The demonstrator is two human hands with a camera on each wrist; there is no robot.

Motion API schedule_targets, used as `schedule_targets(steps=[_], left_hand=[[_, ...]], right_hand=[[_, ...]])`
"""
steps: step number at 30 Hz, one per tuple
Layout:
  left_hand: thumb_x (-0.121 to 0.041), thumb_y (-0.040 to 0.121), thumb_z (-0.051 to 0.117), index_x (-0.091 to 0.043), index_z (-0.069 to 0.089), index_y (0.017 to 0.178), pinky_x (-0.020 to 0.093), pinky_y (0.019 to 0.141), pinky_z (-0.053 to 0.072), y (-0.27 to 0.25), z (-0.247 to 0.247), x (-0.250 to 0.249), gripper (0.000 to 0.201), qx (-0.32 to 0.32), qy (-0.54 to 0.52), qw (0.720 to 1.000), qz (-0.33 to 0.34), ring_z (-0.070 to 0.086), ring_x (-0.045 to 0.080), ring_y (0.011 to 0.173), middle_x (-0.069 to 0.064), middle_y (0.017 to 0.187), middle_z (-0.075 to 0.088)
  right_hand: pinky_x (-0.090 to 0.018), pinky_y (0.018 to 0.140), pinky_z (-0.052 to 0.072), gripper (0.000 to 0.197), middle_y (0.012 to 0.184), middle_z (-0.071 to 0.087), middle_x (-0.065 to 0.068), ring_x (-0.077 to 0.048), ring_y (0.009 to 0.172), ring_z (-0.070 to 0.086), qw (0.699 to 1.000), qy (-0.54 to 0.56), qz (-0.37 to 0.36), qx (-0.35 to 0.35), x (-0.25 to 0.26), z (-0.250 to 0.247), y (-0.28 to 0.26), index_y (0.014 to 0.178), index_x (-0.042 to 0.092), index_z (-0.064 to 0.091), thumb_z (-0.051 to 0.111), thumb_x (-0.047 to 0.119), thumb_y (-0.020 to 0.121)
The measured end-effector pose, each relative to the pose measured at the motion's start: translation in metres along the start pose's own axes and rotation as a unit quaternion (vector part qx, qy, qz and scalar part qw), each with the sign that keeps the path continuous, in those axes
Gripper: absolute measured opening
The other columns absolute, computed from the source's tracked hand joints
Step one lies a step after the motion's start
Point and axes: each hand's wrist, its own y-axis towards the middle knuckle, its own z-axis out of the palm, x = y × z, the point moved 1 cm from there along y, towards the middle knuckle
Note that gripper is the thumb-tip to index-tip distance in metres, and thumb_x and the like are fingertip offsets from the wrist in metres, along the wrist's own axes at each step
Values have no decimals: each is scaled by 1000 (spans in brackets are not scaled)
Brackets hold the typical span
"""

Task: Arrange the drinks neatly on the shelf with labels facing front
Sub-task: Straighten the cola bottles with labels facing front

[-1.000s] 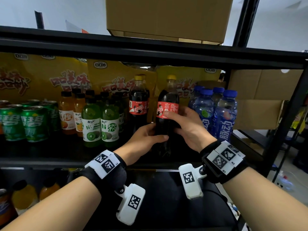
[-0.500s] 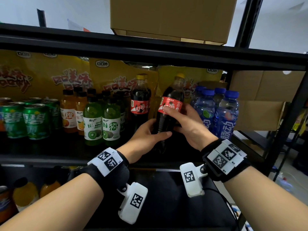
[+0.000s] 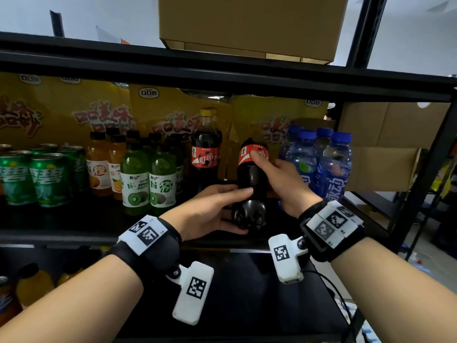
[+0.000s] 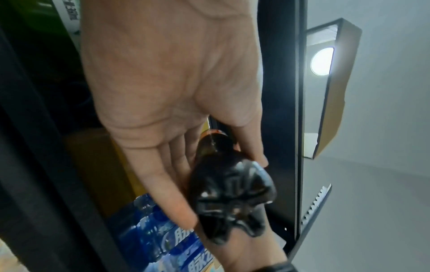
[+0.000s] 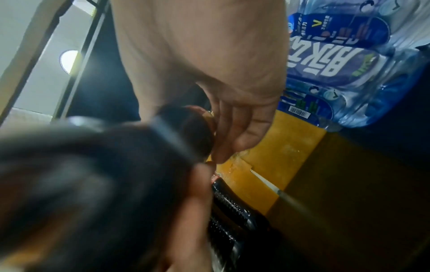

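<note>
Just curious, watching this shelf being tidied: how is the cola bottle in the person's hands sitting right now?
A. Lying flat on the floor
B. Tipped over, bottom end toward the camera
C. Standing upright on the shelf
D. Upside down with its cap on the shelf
B: the cola bottle is tipped so its lobed base faces the camera, with the left hand near the base and the right hand on the red label.

Black metal racking (image 3: 222, 73) stands before a pale wall (image 3: 415, 33), cardboard box (image 3: 249, 23) on top.
</note>
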Motion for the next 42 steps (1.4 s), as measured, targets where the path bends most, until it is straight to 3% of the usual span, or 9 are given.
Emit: schedule_targets(steps=[4,8,11,17,22,26,31,36,42], left_hand=[[-71,67,74,-22,77,104,26,60,59,0,9,-10,62,-15,-42,997,-56,75,13,81,3,98,78],[-75,57,76,-17,73,117,27,60,60,6,24,-18,83,-68,-137,982,-108,74,18,83,8,107,76],[-71,56,81,-13,74,111,29,57,61,6,33,-20,80,-89,-189,970,-125,72,21,78,11,102,75],[-73,66,78,-13,71,101,28,49,59,8,29,-27,70,-89,-220,958,-160,69,18,62,5,86,72],[-70,66,79,-19,73,103,23,47,55,8,15,-22,63,-69,-161,971,-161,69,16,66,2,89,73],[-56,67,82,-25,74,108,26,56,55,9,8,-7,52,-90,-7,992,-92,73,14,77,0,96,77],[-16,84,79,-42,73,112,36,86,59,11,3,9,38,-71,63,995,16,74,16,104,0,114,77],[-14,85,82,-41,55,133,7,89,46,22,3,16,61,-158,246,942,165,63,-12,107,-17,122,69],[5,83,79,-16,65,122,17,97,47,31,-5,11,47,-204,243,906,280,65,-5,109,-10,116,72]], right_hand=[[-50,97,57,94,109,79,-7,-28,101,76,993,-28,114,30,1,-1,-1,125,13,67,77,82,61],[-44,99,41,74,129,70,5,-21,125,57,975,-9,172,139,-6,6,-5,135,39,63,54,87,79],[-39,89,38,69,129,71,-1,-19,119,57,963,8,211,169,-12,10,-6,129,34,67,47,84,85],[-27,61,36,57,70,60,-1,-16,62,52,971,-27,203,124,-17,4,-8,82,24,59,32,71,100],[-35,72,52,89,96,76,-10,-26,83,70,974,-34,184,129,-20,2,-4,112,15,70,24,87,90],[-49,91,60,72,110,79,-11,-32,104,75,981,30,156,107,-11,-1,-1,121,21,69,51,82,86],[-31,64,59,36,95,81,-2,-14,81,78,998,-20,-19,55,0,-3,-1,104,21,73,85,45,80],[-15,76,57,58,100,79,7,-2,93,75,984,-34,-172,28,-1,6,-11,115,23,67,97,17,66],[-11,96,48,76,119,66,10,-2,115,64,960,-82,-266,40,-8,16,-28,124,33,52,92,1,68]])
